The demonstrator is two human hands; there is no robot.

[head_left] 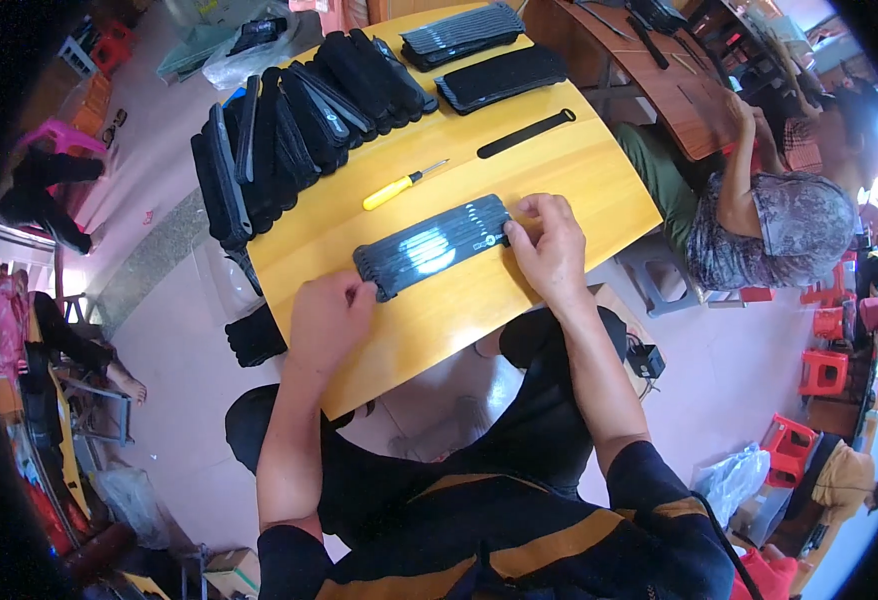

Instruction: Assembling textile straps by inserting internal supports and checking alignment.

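Note:
A flat, shiny bundle of black straps (437, 246) lies slantwise on the yellow wooden table (439, 345) in front of me. My left hand (331, 318) is closed in a pinch at the near corner of the bundle's left end. At its right end, my right hand (551, 244) grips the edge, thumb on the near side and fingers bent. Beyond the bundle lies a yellow-handled screwdriver (395, 190), its tip toward the upper right. A single black strap (527, 134) with a hole near one end rests farther right.
Many rolled or folded black strap bundles (299, 115) crowd the table's far left edge. Two flat stacks of straps (502, 78) sit at the far right. Another person (774, 215) sits at a brown table (649, 75) to the right. A grey stool (659, 280) stands beside my table.

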